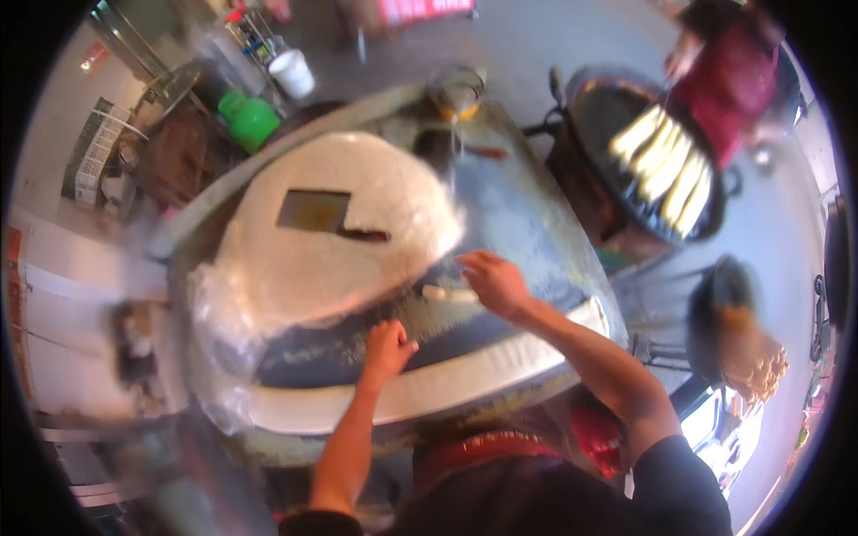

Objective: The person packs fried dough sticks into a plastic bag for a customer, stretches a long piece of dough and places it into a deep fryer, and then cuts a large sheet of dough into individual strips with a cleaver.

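Observation:
My left hand (389,352) is over the dark worktop (315,358), fingers curled and thumb out; its palm side is hidden. Farther right, my right hand (497,281) hovers with fingers loosely spread and nothing visible in them. A short dough piece (446,293) lies beside it, its right end partly behind the hand; whether they touch I cannot tell. Along the near edge runs a long flat strip of dough (462,382), passing beneath both forearms. Beyond my hands spreads a large dough slab (295,268) under clear plastic film (228,335). On it rests a rectangular-bladed cleaver (312,211) with a dark handle.
At the right, a wide pan (596,120) holds several long pale dough sticks (660,164), with a person in a red apron (727,87) beside it. A glass-like container (457,94) stands at the worktop's far corner. Beyond the left edge are a green gas cylinder (247,120) and a white bucket (292,72).

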Action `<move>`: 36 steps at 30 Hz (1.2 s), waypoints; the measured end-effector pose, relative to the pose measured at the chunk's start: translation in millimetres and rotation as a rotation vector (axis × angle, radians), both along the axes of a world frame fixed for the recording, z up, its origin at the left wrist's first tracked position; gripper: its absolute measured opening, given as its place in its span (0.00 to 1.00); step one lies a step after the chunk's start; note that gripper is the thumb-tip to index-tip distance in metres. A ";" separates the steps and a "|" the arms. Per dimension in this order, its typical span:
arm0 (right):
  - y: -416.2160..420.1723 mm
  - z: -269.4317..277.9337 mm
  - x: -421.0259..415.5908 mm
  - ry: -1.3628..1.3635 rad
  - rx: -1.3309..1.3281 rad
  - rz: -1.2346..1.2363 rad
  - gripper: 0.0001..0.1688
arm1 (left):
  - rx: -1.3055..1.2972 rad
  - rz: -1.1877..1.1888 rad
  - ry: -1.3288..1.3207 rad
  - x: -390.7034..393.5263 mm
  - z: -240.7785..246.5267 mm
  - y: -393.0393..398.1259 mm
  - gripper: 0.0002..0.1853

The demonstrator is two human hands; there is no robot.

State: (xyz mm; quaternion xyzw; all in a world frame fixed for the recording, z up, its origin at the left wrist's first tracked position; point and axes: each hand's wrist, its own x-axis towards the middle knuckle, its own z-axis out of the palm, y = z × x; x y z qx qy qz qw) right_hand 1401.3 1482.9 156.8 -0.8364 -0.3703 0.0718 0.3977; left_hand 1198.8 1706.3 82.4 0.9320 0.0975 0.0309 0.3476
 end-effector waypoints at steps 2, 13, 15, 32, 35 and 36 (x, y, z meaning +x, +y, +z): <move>80.1 -3.0 17.6 -0.089 -0.133 0.059 0.20 | -0.009 -0.036 -0.058 2.8 -10.3 0.3 0.19; 266.0 -31.8 46.9 -0.388 -0.418 0.256 0.16 | 0.001 0.037 0.004 4.3 -0.5 -7.6 0.20; 275.9 1.6 44.5 -0.234 -0.445 0.339 0.13 | 0.003 0.042 -0.010 -1.0 -5.9 -2.9 0.19; -107.9 54.0 -115.3 0.530 0.168 -0.157 0.29 | -0.707 0.541 -0.588 123.1 82.6 -86.3 0.28; -167.5 69.9 -137.8 0.676 0.140 -0.212 0.33 | -0.794 0.201 -0.387 157.9 107.5 -161.2 0.22; -184.7 72.1 -144.9 0.611 0.184 -0.230 0.33 | -0.828 0.172 -0.349 164.0 104.7 -181.8 0.20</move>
